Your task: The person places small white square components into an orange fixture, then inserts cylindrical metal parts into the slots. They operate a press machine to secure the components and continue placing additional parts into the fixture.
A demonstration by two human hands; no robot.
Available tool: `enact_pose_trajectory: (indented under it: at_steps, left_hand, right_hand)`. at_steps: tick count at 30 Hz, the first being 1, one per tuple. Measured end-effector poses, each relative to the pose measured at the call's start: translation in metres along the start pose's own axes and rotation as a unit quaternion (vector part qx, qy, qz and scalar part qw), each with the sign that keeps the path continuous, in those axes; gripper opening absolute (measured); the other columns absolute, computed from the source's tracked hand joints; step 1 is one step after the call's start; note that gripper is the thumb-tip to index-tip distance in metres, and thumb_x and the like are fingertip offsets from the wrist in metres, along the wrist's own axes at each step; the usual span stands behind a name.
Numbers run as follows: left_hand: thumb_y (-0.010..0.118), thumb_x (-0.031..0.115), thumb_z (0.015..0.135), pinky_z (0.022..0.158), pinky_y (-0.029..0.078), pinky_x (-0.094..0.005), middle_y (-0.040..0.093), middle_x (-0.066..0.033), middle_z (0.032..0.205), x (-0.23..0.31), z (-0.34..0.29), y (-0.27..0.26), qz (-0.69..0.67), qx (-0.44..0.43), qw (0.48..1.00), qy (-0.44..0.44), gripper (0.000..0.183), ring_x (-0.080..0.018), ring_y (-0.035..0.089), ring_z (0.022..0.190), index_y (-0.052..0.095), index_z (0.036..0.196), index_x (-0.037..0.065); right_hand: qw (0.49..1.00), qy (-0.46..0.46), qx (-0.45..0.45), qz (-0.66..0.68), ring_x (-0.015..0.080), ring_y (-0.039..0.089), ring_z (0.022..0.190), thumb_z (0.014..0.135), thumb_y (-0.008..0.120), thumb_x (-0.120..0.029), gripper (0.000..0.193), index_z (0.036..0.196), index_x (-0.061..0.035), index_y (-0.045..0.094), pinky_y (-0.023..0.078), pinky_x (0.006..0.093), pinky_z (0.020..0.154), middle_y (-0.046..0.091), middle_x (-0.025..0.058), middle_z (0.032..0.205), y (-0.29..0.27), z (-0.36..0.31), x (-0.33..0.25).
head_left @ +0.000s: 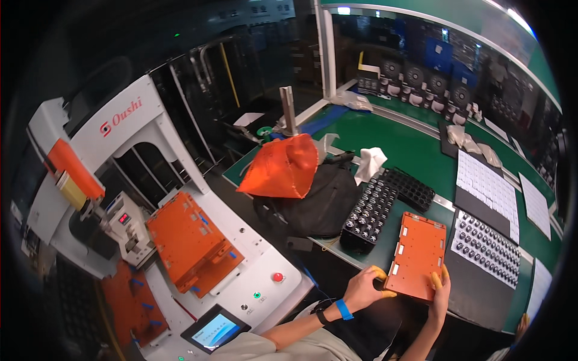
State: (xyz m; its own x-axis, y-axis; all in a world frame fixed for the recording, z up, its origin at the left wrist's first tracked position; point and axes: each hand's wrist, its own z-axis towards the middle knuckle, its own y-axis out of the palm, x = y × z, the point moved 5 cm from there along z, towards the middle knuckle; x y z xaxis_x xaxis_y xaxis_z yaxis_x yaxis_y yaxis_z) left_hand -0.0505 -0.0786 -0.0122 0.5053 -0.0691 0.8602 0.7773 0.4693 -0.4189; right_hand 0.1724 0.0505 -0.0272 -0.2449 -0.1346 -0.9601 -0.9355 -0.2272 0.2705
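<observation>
An orange flat rectangular plate (418,256) with small holes and light metal pieces along its edges is held over the near edge of the green bench. My left hand (364,289), yellow covers on its fingertips, pinches the plate's near left corner. A blue band and a dark band circle that wrist. On the plate's near right edge my right hand (441,292) is closed, its fingertips also covered in yellow. The plate's underside is hidden. Just beyond it stands a black tray (370,213) filled with small shiny round parts.
At left, a white benchtop machine (253,271) carries orange fixtures (192,240), a red button (277,277) and a screen (215,332). A black bag (319,207) lies under an orange bag (283,165). White sheets of round parts (486,246) lie right. Another person's hand (522,325) shows lower right.
</observation>
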Motion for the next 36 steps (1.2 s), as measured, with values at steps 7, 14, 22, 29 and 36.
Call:
enact_pose_trajectory:
  at_steps: [7,14,22,29,36]
  left_hand:
    - [0.093,0.038,0.066,0.062,0.048,-0.0308,0.059,-0.0041,0.088,0.027,-0.004,0.004,-0.048,-0.011,0.998,-0.032,0.052,-0.0162,0.048,0.064,0.066,0.093,0.001]
    - [0.094,0.03,0.067,0.06,0.045,-0.0258,0.056,-0.0026,0.089,0.088,-0.037,-0.04,-0.148,0.026,0.988,0.048,0.05,-0.012,0.044,0.065,0.061,0.093,0.002]
    - [0.089,0.031,0.071,0.085,0.055,-0.0394,0.064,-0.0117,0.117,0.112,-0.142,-0.15,-0.134,0.206,0.923,0.296,0.063,-0.028,0.067,0.097,0.057,0.115,0.001]
    - [0.072,0.048,0.082,0.088,0.056,-0.0439,0.059,-0.0148,0.116,0.093,-0.294,-0.252,0.104,0.614,0.736,0.266,0.064,-0.0294,0.065,0.102,0.052,0.118,-0.002]
    - [0.054,0.064,0.094,0.092,0.058,-0.0483,0.055,-0.0179,0.115,0.083,-0.417,-0.304,0.201,0.823,0.521,0.108,0.074,-0.0308,0.062,0.108,0.048,0.12,-0.005]
  right_hand:
    - [0.999,-0.015,-0.031,-0.025,0.0188,0.067,0.104,0.086,0.068,-0.007,0.052,0.133,0.0091,0.051,0.053,0.0306,0.094,0.066,0.0131,0.118,0.002,-0.018,-0.032]
    - [0.995,-0.061,-0.041,0.06,0.0215,0.063,0.115,0.082,0.073,-0.01,0.068,0.14,0.0107,0.044,0.049,0.032,0.1,0.063,0.0159,0.125,0.018,-0.073,-0.056]
    - [0.964,-0.192,-0.15,0.104,0.0247,0.061,0.116,0.077,0.074,-0.03,0.084,0.141,0.0138,0.04,0.048,0.0358,0.102,0.057,0.0216,0.132,0.162,-0.162,-0.135]
    - [0.824,0.063,-0.552,0.115,0.0199,0.057,0.122,0.076,0.082,-0.007,0.084,0.147,0.008,0.039,0.049,0.0357,0.1,0.056,0.0156,0.135,0.336,-0.233,-0.117]
    - [0.696,0.141,-0.703,0.037,0.0184,0.06,0.116,0.087,0.075,-0.009,0.074,0.147,0.0086,0.037,0.049,0.0304,0.1,0.06,0.0159,0.13,0.461,-0.374,-0.021]
